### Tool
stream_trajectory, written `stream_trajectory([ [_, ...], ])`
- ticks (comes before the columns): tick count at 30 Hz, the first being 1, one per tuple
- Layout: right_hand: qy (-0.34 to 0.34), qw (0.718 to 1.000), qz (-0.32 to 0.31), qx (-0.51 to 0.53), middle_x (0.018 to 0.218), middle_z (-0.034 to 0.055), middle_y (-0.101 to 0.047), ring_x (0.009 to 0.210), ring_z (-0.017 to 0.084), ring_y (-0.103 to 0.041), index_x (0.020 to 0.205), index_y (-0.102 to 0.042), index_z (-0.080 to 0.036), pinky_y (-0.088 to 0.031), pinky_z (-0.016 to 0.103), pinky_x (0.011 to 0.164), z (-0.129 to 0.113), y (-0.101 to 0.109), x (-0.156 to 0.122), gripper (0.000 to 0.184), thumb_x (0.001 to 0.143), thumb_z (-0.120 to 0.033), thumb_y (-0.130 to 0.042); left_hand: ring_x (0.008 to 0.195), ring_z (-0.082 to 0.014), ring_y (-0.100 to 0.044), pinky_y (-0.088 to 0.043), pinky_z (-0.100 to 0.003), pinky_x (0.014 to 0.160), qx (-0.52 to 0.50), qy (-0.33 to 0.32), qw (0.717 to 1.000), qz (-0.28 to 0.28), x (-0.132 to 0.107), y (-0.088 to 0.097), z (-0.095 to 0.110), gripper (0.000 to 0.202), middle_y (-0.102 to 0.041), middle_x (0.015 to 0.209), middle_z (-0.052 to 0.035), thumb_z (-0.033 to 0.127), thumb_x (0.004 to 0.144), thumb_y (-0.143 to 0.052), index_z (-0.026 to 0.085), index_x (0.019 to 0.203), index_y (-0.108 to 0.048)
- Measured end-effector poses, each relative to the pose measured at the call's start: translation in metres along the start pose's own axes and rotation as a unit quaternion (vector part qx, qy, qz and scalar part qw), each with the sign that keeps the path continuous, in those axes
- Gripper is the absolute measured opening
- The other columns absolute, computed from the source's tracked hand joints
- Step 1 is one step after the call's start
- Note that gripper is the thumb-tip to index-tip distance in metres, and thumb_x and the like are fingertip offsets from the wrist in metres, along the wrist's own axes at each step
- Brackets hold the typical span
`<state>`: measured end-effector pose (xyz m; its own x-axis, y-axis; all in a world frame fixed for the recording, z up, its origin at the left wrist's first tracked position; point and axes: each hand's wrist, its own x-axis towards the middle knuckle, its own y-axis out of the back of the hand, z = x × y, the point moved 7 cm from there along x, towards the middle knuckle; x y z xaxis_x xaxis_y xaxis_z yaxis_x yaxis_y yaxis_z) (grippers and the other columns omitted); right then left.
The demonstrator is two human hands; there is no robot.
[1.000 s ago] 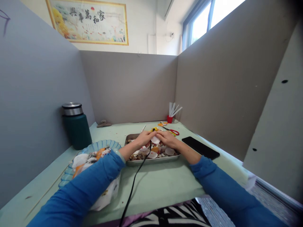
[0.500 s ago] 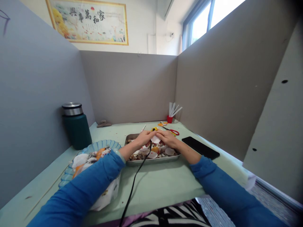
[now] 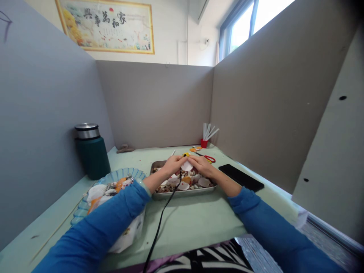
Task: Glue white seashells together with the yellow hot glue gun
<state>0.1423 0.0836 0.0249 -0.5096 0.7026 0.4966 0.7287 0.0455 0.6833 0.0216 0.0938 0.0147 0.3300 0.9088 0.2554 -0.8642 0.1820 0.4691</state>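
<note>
Over the metal tray, my left hand and my right hand meet with thumbs close together. Both are closed on a white seashell, its pale fan facing me; the curled fingertips behind it are hidden. Just beyond my thumbs shows a small yellow and black object, mostly covered, its kind unclear. A black cord runs from beneath the hands toward my lap. The shallow metal tray below holds many shells and small bits, white, orange and brown.
A blue scalloped plate heaped with shells lies left, partly under my sleeve. Behind it stands a green bottle. Red-handled scissors, a red cup of white sticks and a black phone-like slab are right. Grey partitions enclose the table.
The shell and both hands stay nearly in place. My fingers have shifted slightly around the shell, the right ones a little flatter and higher.
</note>
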Motion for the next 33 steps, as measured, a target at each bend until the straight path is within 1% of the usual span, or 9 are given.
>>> stream_trajectory([
  [3,-0.001,1.000,0.006,-0.021,0.054,-0.0017,-0.052,0.053,0.013,-0.051,0.076,-0.054,-0.017,-0.035,0.025,0.057,0.001,0.000,0.001,0.037,0.097,-0.041,-0.034,0.034,-0.0063,-0.038,-0.025,-0.018,0.036,0.023,-0.025,0.998,0.059,0.000,0.008,0.003,0.032,-0.044,0.045,0.0071,0.045,0.080,-0.054,0.014,0.080,-0.059],
  [5,0.003,0.999,0.007,-0.032,0.055,-0.0013,-0.053,0.054,0.014,-0.051,0.076,-0.055,-0.017,-0.035,0.025,0.058,0.001,0.000,0.001,0.036,0.097,-0.039,-0.035,0.036,-0.0063,-0.040,-0.027,-0.018,0.038,0.033,-0.051,0.995,0.080,0.000,0.011,0.007,0.032,-0.049,0.049,0.0063,0.041,0.079,-0.057,0.013,0.093,-0.062],
  [7,0.005,0.999,0.010,-0.040,0.055,-0.0011,-0.053,0.055,0.014,-0.052,0.079,-0.058,-0.017,-0.034,0.025,0.058,0.001,0.000,0.001,0.036,0.097,-0.038,-0.035,0.038,-0.0066,-0.041,-0.030,-0.018,0.039,0.034,-0.076,0.994,0.066,0.000,0.009,0.011,0.035,-0.052,0.051,0.0049,0.038,0.081,-0.055,0.012,0.103,-0.064],
  [10,0.005,0.999,0.016,-0.047,0.055,-0.0008,-0.053,0.056,0.014,-0.051,0.083,-0.060,-0.016,-0.034,0.025,0.057,0.002,0.001,0.001,0.035,0.096,-0.036,-0.036,0.040,-0.0076,-0.044,-0.033,-0.019,0.041,0.035,-0.093,0.994,0.037,0.001,0.005,0.012,0.039,-0.056,0.052,0.0029,0.034,0.083,-0.051,0.011,0.111,-0.066],
  [13,0.004,0.999,0.018,-0.043,0.054,-0.0007,-0.053,0.056,0.014,-0.051,0.082,-0.061,-0.015,-0.034,0.025,0.057,0.001,0.001,0.001,0.034,0.096,-0.035,-0.036,0.041,-0.0084,-0.045,-0.034,-0.019,0.043,0.048,-0.098,0.993,0.040,0.001,0.006,0.012,0.039,-0.058,0.051,0.0019,0.032,0.083,-0.052,0.012,0.112,-0.068],
  [17,-0.003,0.999,0.027,-0.027,0.053,-0.0010,-0.053,0.054,0.013,-0.051,0.082,-0.061,-0.015,-0.034,0.025,0.056,0.002,0.002,0.000,0.035,0.096,-0.035,-0.036,0.042,-0.0091,-0.048,-0.036,-0.020,0.045,0.065,-0.113,0.991,0.042,0.000,0.006,0.013,0.039,-0.064,0.057,-0.0001,0.031,0.084,-0.052,0.012,0.114,-0.068],
  [24,-0.002,1.000,0.019,-0.013,0.053,-0.0015,-0.052,0.052,0.014,-0.052,0.094,-0.064,-0.014,-0.036,0.025,0.056,0.005,0.000,0.001,0.034,0.096,-0.035,-0.037,0.059,-0.0132,-0.061,-0.044,-0.021,0.055,0.125,-0.170,0.974,0.082,-0.003,0.009,0.019,0.031,-0.072,0.072,-0.0038,0.026,0.083,-0.054,0.015,0.106,-0.072],
  [30,-0.006,1.000,0.010,-0.004,0.054,-0.0009,-0.054,0.053,0.014,-0.052,0.093,-0.064,-0.015,-0.037,0.026,0.057,0.004,0.000,0.000,0.033,0.096,-0.034,-0.037,0.066,-0.0126,-0.065,-0.046,-0.020,0.059,0.159,-0.227,0.956,0.100,-0.006,0.009,0.027,0.027,-0.074,0.086,-0.0050,0.018,0.082,-0.054,0.017,0.101,-0.073],
  [33,-0.007,1.000,0.009,0.003,0.053,-0.0013,-0.053,0.052,0.014,-0.052,0.090,-0.063,-0.015,-0.037,0.025,0.056,0.003,0.000,0.000,0.033,0.096,-0.033,-0.037,0.067,-0.0124,-0.066,-0.047,-0.020,0.062,0.185,-0.258,0.942,0.107,-0.009,0.009,0.032,0.027,-0.074,0.087,-0.0058,0.015,0.081,-0.055,0.017,0.101,-0.073],
])
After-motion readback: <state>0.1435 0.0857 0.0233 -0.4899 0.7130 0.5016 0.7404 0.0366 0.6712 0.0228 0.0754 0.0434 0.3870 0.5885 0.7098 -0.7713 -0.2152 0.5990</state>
